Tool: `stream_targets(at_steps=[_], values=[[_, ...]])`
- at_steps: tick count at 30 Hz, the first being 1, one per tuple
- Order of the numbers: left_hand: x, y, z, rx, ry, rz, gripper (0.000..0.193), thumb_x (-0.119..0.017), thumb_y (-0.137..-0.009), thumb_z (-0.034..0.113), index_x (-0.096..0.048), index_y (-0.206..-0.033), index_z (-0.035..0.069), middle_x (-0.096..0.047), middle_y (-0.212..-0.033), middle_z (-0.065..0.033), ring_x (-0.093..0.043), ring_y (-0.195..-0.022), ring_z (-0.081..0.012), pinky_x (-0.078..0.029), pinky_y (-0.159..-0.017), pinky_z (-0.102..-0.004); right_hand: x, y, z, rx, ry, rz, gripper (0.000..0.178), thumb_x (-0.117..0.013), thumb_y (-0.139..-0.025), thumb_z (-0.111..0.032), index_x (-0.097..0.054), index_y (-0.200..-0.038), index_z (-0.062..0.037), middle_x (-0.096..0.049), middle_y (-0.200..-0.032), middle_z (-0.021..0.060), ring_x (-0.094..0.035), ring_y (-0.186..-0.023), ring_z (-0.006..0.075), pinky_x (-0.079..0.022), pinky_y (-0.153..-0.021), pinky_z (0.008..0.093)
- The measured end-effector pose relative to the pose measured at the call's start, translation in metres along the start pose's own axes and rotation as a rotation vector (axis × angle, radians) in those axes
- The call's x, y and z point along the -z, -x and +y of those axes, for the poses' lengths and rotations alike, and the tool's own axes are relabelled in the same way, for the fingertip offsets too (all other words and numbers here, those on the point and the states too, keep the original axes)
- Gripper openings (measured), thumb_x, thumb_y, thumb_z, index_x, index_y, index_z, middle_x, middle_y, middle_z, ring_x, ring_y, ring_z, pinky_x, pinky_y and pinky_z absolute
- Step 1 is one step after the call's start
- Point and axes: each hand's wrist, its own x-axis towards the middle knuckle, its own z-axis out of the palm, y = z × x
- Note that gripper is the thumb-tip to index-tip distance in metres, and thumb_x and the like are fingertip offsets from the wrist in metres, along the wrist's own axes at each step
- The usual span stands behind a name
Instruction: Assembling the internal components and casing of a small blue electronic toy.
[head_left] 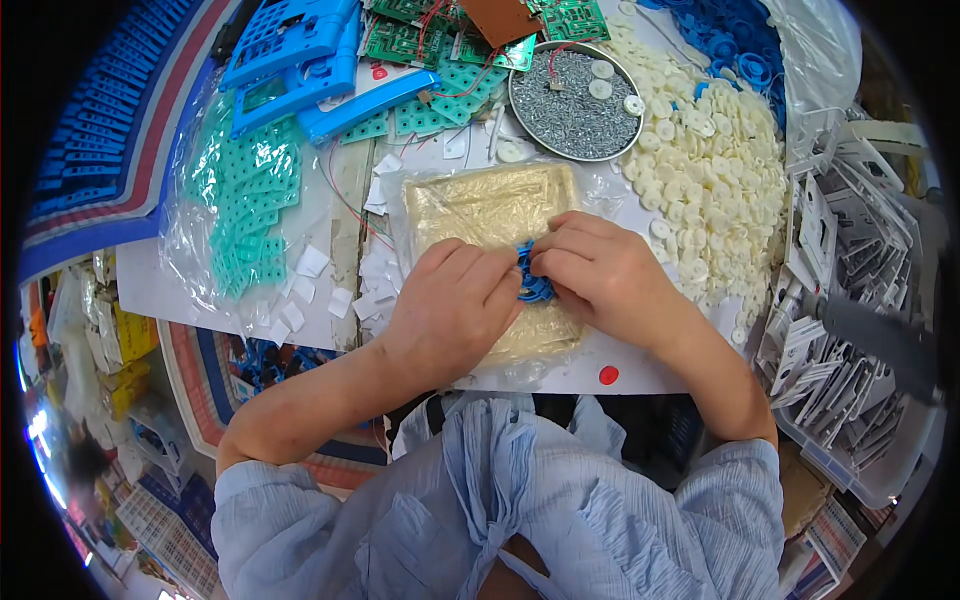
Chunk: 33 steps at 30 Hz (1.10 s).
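Observation:
A small round blue plastic part (534, 283) is pinched between my two hands at the middle of the bench. My left hand (458, 300) grips its left edge, fingers bent and pressed together. From the right, my right hand (606, 272) holds its upper right side with thumb and fingers closed on it. Both hands cover part of it, so its full shape is hidden. Beneath them lies a flat, pale-gold pad wrapped in clear plastic (470, 205).
A round metal dish of small screws (570, 110) stands beyond the pad. White plastic discs (715, 170) are heaped at the right, beside a bin of white frames (850, 330). Left lie teal rubber keypads (245, 200); blue housings (300, 60) and green circuit boards (400, 40) lie farther back.

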Motion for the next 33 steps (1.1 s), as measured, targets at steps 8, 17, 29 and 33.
stream_targets(at_steps=[8,17,29,33], values=[[0.0,0.001,0.001,0.019,0.017,-0.012,0.036,-0.081,-0.073,0.018,-0.069,-0.103,0.003,-0.063,-0.097,-0.0088,-0.06,-0.086,-0.0292,-0.046,-0.076,-0.0433,0.0,-0.019,-0.004,-0.042,-0.033,-0.116,0.017,-0.069,-0.073,-0.007,-0.061,-0.088,-0.004,-0.063,-0.087,0.0098,-0.062,-0.088,0.0311,-0.053,-0.077,0.0395],[-0.004,0.003,0.004,-0.051,-0.009,0.004,0.031,-0.079,-0.076,0.016,-0.07,-0.104,0.006,-0.067,-0.111,-0.0076,-0.061,-0.102,-0.0293,-0.044,-0.096,-0.0512,-0.003,0.012,-0.028,-0.046,0.073,0.28,0.025,-0.072,-0.074,-0.01,-0.065,-0.097,-0.0014,-0.063,-0.108,0.0156,-0.061,-0.095,0.0345,-0.052,-0.085,0.0413],[-0.009,0.002,0.01,-0.06,-0.017,-0.059,0.028,-0.077,-0.079,0.013,-0.074,-0.107,0.01,-0.067,-0.114,-0.007,-0.062,-0.108,-0.0284,-0.037,-0.11,-0.0567,0.202,0.203,0.066,-1.244,0.535,0.441,0.049,-0.074,-0.088,-0.032,-0.068,-0.125,-0.0013,-0.073,-0.115,0.0175,-0.07,-0.102,0.0256,-0.054,-0.089,0.036],[-0.004,0.008,0.008,-0.02,0.013,-0.028,0.033,-0.077,-0.078,0.012,-0.072,-0.11,0.011,-0.066,-0.114,-0.0083,-0.062,-0.107,-0.0295,-0.037,-0.108,-0.0573,0.23,0.192,0.127,-1.47,0.596,0.222,0.095,-0.078,-0.08,-0.058,-0.049,-0.147,0.0031,-0.059,-0.141,0.0283,-0.061,-0.127,0.0357,-0.049,-0.103,0.0417]])
